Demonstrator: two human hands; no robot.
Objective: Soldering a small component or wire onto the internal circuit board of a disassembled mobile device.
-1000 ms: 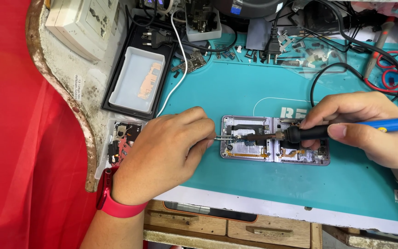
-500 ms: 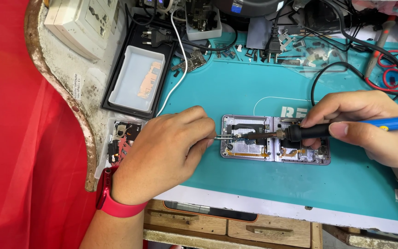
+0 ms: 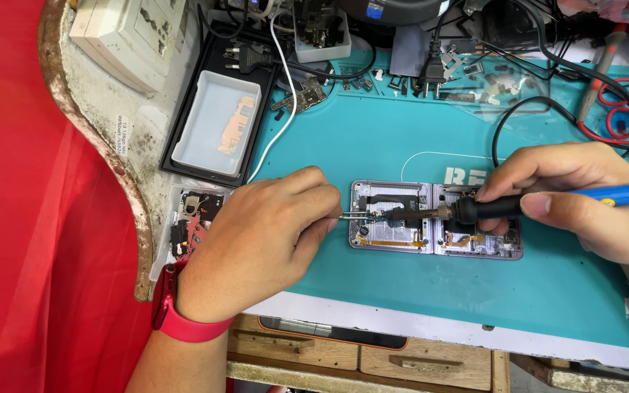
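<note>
Opened phone (image 3: 434, 229), back cover off, lies flat on teal mat (image 3: 373, 138), roughly centre of surface, long axis L–R; internals (boards, flex strips, shields) exposed. L hand (image 3: 256, 244) rests on mat just left of phone, fingers pinched shut on fine metal tweezers (image 3: 354, 215); tips reach over phone's left end, at or v. near the iron's tip, actual contact too small to tell. R hand (image 3: 584, 196) wrapped around soldering iron (image 3: 489, 209), pen-style grip on black collar, blue handle running off to the right; hot tip sits over upper-left part of phone interior, beside tweezer tips. Red band (image 3: 176, 316) on L wrist. Handling notes (judgement): phone light, stiff overall, but open innards fragile: thin flexes and small connectors likely to tear or lift w/ side load; metal frame prob. slippery on bare surface, mat should damp that. Best hold = outer frame edges, not the boards. Iron: hold by insulated collar/handle only; shaft hot. Tweezers springy, need steady pinch or part drops. Surroundings: white tray (image 3: 216, 124) in black holder upper left of mat, power strip (image 3: 136, 36) beyond it, small box of loose parts (image 3: 194, 222) off mat edge near L hand, red/black leads (image 3: 613, 109) upper right, well apart from phone.
</note>
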